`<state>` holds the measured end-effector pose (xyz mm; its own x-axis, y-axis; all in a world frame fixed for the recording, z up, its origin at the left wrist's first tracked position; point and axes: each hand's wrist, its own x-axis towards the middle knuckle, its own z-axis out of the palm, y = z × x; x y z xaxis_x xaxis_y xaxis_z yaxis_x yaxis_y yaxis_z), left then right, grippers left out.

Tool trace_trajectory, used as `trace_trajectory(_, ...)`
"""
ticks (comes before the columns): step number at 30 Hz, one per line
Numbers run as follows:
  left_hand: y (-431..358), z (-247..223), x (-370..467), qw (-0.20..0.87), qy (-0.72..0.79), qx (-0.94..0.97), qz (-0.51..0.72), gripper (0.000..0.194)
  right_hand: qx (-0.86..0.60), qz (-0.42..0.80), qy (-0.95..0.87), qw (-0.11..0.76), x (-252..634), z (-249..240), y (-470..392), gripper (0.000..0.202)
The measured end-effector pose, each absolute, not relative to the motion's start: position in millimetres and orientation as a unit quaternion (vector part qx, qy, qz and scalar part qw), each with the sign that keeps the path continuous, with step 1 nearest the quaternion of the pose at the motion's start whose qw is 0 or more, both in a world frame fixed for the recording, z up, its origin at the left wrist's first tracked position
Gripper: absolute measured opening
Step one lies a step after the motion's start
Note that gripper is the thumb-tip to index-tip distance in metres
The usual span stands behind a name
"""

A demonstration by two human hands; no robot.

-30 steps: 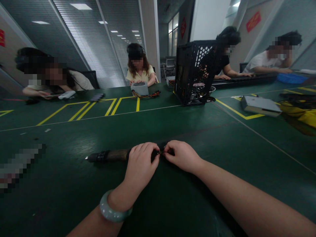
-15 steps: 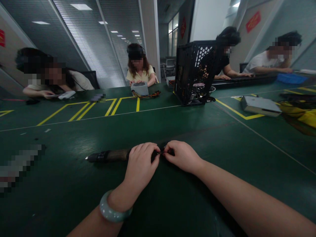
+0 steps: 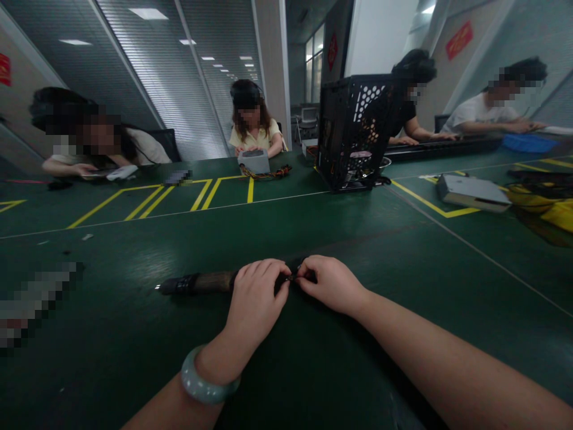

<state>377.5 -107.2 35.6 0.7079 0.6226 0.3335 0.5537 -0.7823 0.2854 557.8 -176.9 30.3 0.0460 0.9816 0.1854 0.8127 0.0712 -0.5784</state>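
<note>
A long, dark, rod-like thing (image 3: 213, 282) lies across the green table, with a brownish middle section and a small bright metal tip at its left end. Over its right part rests my left hand (image 3: 257, 292), thumb and fingertips closed in a pinch at the inner side. My right hand (image 3: 329, 283) is also pinched, its fingertips almost meeting those of the left. Between the two sits a tiny dark piece (image 3: 292, 277), too small to name. Both hands cover the right end of the rod-like thing, and I cannot tell whether the tiny piece belongs to it.
A black computer case (image 3: 353, 131) stands on the green table (image 3: 403, 334) beyond my hands. A grey boxy unit with cables (image 3: 253, 161) is near a co-worker. Far right are a silver flat box (image 3: 473, 192) and a blue tray (image 3: 529, 142). Several people sit across the table.
My hands keep the same pinched pose at the same place. At the far right, a co-worker's hand has shifted slightly.
</note>
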Motion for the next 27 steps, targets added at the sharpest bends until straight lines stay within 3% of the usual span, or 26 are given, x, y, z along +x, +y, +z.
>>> trace_trajectory(27, -107.2, 34.7, 377.1, 0.089, 0.328, 0.914, 0.22, 0.016, -0.664, 0.148, -0.676, 0.285, 558.0, 27.5, -176.8, 0.003)
